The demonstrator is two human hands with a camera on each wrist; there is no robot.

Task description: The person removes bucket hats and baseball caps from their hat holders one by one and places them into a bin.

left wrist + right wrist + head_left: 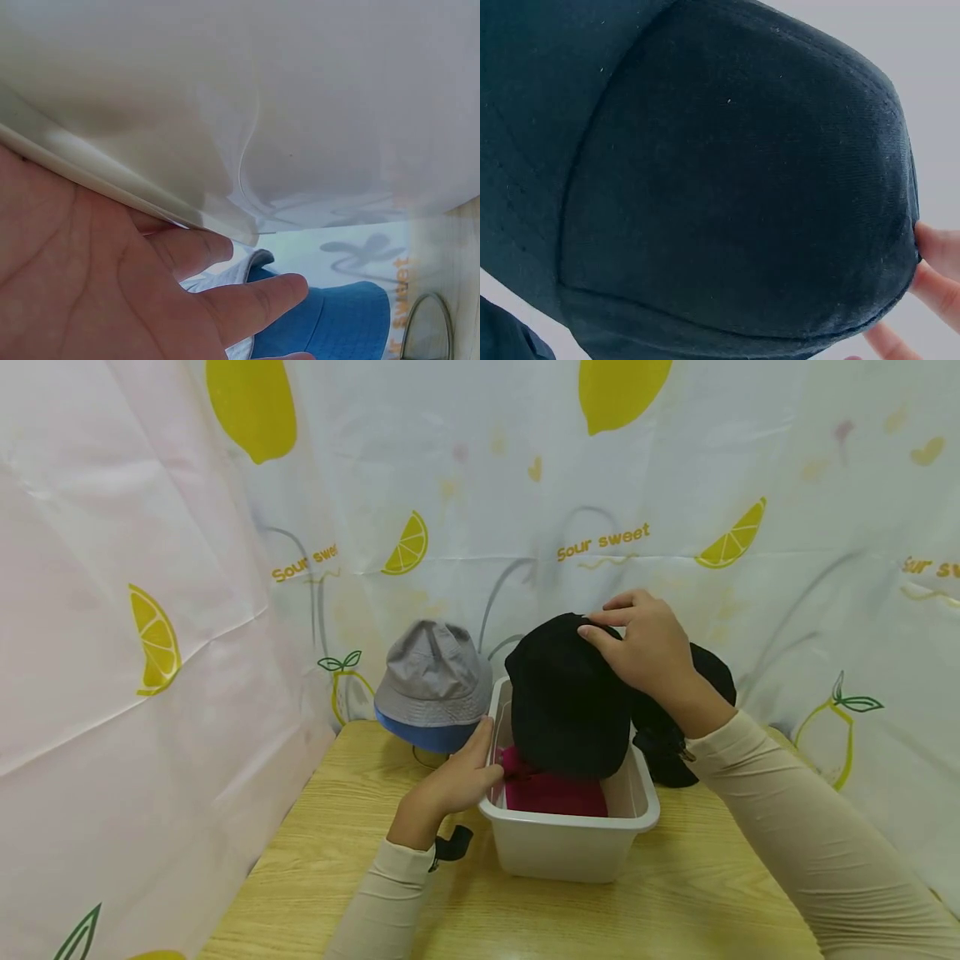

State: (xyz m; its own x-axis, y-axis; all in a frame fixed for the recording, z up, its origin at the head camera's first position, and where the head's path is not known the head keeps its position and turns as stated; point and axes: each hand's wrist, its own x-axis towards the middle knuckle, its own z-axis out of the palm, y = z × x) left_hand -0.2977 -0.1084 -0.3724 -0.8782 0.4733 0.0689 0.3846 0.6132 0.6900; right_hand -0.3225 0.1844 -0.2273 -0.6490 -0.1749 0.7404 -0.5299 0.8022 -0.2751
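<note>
Clearly, the black cap depends on a slight hold: the right hand pinches only the top of its crown between thumb and fingers, its brim pointing down. If that pinch slackened, the cap could drop crooked or fold its brim against the white bin. The cap shows in front of the bin's far part, above the dark red cloth inside; how deep it sits is hard to judge from this angle, so it might catch on the rim or squash the cloth.

The left hand lies against the bin's left edge, fingers spread rather than wrapped round it — a push there could slide the bin along the table. Its fingers are also near the grey-and-blue bucket hat, so an outward nudge could topple that. Another black cap, behind the right forearm, risks being knocked by it — a wide sweep would do it.
</note>
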